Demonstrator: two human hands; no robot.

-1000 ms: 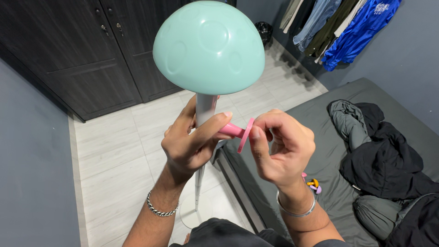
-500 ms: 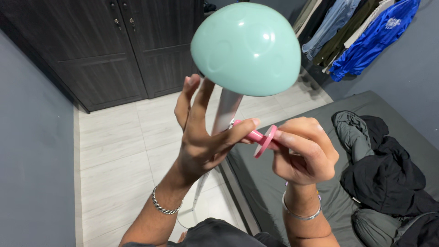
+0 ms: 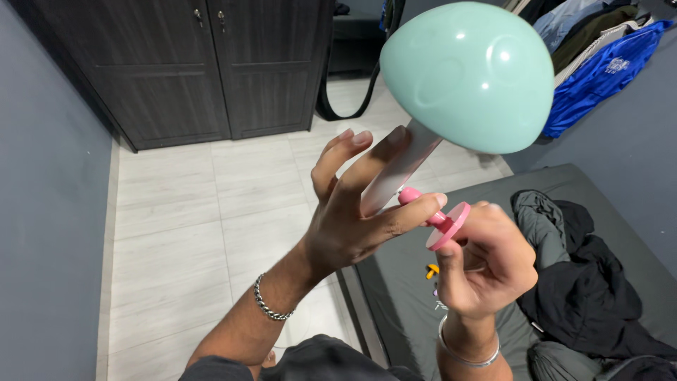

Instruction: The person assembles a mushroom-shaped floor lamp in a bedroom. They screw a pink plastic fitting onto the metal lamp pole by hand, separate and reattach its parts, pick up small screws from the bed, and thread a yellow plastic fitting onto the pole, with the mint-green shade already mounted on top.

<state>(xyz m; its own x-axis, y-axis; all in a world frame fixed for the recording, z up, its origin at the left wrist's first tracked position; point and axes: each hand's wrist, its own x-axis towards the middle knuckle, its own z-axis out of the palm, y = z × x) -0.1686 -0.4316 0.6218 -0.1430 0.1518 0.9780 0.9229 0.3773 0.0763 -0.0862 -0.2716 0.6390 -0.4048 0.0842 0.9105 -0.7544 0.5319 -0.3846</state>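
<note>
Nearest the camera, the right hand (image 3: 486,264) has its fingers curled together around the pink plastic piece (image 3: 444,220), a short stem ending in a flat round disc, pinching it just below the disc. The left hand (image 3: 356,212) is right beside it, to the left of the pink piece, with its fingers spread apart: the thumb lies along the pink stem, touching it, while the other fingers reach up and rest against the pale stem (image 3: 402,169) of the mint-green balloon (image 3: 469,74). A silver chain bracelet (image 3: 266,300) sits on the left wrist and a thin bangle (image 3: 465,353) on the right. The balloon, round and glossy, stands above and slightly right of the pink piece, its neck slanting down toward both hands. Below and to the right of the balloon lies a grey mattress (image 3: 409,282) with dark clothes (image 3: 585,282) heaped on it. Left of the balloon and further off, pale floor tiles (image 3: 183,212) run to a dark wardrobe (image 3: 218,70) with closed doors. Behind the balloon to its right hang clothes, among them a blue garment (image 3: 599,77).
</note>
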